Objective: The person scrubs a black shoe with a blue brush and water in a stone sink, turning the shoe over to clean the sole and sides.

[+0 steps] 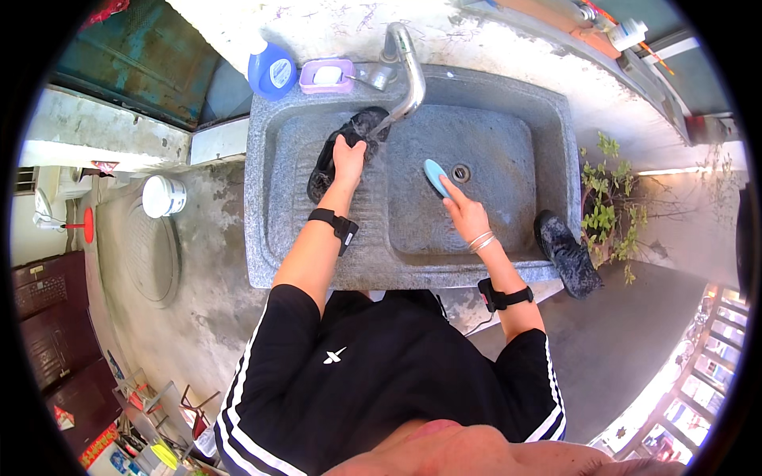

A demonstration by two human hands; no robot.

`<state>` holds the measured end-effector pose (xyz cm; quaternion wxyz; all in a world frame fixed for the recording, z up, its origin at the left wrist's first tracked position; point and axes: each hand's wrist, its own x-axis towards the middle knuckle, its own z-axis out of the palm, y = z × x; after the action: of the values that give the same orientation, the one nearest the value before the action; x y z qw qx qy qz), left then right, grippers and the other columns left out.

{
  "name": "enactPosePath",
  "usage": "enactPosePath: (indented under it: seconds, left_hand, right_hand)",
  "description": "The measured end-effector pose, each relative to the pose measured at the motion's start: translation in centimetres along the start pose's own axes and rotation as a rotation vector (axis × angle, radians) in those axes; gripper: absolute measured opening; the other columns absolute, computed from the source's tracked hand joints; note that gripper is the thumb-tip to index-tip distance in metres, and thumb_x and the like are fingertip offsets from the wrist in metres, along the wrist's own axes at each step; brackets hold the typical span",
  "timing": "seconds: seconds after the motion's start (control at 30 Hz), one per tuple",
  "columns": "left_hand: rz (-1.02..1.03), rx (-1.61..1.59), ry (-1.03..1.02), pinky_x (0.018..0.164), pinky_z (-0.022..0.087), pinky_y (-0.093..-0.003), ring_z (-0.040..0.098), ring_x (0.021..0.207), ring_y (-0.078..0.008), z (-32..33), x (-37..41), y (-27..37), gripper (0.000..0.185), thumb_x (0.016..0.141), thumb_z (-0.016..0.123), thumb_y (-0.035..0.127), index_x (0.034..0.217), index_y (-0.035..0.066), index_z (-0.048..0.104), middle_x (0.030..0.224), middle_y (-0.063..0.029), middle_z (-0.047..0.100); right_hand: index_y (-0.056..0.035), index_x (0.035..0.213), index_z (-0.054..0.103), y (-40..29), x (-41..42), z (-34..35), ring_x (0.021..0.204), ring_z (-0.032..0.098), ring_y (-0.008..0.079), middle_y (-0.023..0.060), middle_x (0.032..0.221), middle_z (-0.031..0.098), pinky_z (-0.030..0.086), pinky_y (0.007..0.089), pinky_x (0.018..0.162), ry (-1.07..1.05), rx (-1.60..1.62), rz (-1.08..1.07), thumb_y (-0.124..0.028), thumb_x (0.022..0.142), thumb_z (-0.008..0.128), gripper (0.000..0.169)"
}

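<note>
My left hand (349,159) grips a wet black slipper (322,178) by its strap, over the ribbed washboard side of a grey stone sink (411,277). Water runs from the metal faucet (411,77) onto the end of the slipper farther from me. In my right hand (466,213) is a scrubbing brush (437,176) with a light blue back, held above the basin a little left of the drain (461,173). A second black slipper (568,254), wet and marked with pale suds, lies across the sink's right front corner, its sole facing up.
Behind the washboard stand a blue detergent bottle (271,71) and a pink soap dish (326,76) with white soap (327,75). A leafy potted plant (604,208) grows close to the sink's right side. On the floor at left is a white bucket (164,197).
</note>
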<state>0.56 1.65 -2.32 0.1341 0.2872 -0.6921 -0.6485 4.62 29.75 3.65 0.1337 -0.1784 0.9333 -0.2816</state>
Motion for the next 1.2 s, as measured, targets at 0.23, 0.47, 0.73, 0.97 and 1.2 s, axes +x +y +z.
enactPosePath:
  seconds: [0.23,0.47,0.73,0.97,1.2]
  left_hand:
    - [0.296,0.469,-0.455,0.073,0.042,-0.0310,0.051,0.079,-0.0219,-1.5,0.0,3.3,0.046,0.075,0.068,0.020,0.104,-0.008,0.046,0.087,-0.0136,0.054]
    - [0.880,0.821,-0.694,0.071,0.043,-0.0465,0.052,0.085,-0.0409,0.8,0.2,6.4,0.026,0.069,0.062,0.005,0.086,0.002,0.042,0.085,-0.0182,0.055]
    - [0.123,1.348,-0.711,0.089,0.043,-0.0385,0.053,0.108,-0.0334,2.3,0.9,5.8,0.074,0.067,0.066,0.039,0.123,-0.006,0.045,0.118,-0.0235,0.052]
    - [-0.023,1.029,-0.749,0.086,0.044,-0.0381,0.057,0.100,-0.0348,2.0,1.5,3.2,0.064,0.060,0.070,0.047,0.100,-0.003,0.062,0.106,-0.0215,0.060]
    - [0.207,1.303,-0.695,0.079,0.047,-0.0414,0.060,0.091,-0.0336,2.8,-0.6,3.8,0.042,0.070,0.069,0.041,0.084,0.001,0.064,0.090,-0.0188,0.064]
  right_hand:
    - [-0.0344,0.131,0.039,1.3,-3.1,-0.8,0.064,0.059,0.0374,0.0193,0.069,0.060,0.046,0.0458,0.056,0.121,0.063,0.022,-0.026,0.086,0.053,0.048]
    - [-0.0325,0.130,0.040,1.1,-4.9,-1.1,0.062,0.059,0.0355,0.0174,0.071,0.060,0.046,0.0436,0.055,0.179,-0.037,-0.110,-0.026,0.085,0.055,0.049]
    - [-0.0304,0.130,0.042,3.0,-8.6,-2.1,0.062,0.059,0.0348,0.0161,0.070,0.060,0.046,0.0437,0.055,0.284,-0.013,-0.059,-0.023,0.083,0.057,0.049]
    - [-0.0298,0.130,0.041,4.3,-9.8,-2.0,0.063,0.059,0.0348,0.0165,0.072,0.060,0.046,0.0439,0.055,0.316,0.014,-0.010,-0.022,0.083,0.057,0.050]
    - [-0.0309,0.130,0.041,3.8,-8.6,-1.9,0.060,0.059,0.0340,0.0145,0.068,0.058,0.046,0.0430,0.053,0.287,-0.036,-0.047,-0.024,0.084,0.056,0.050]
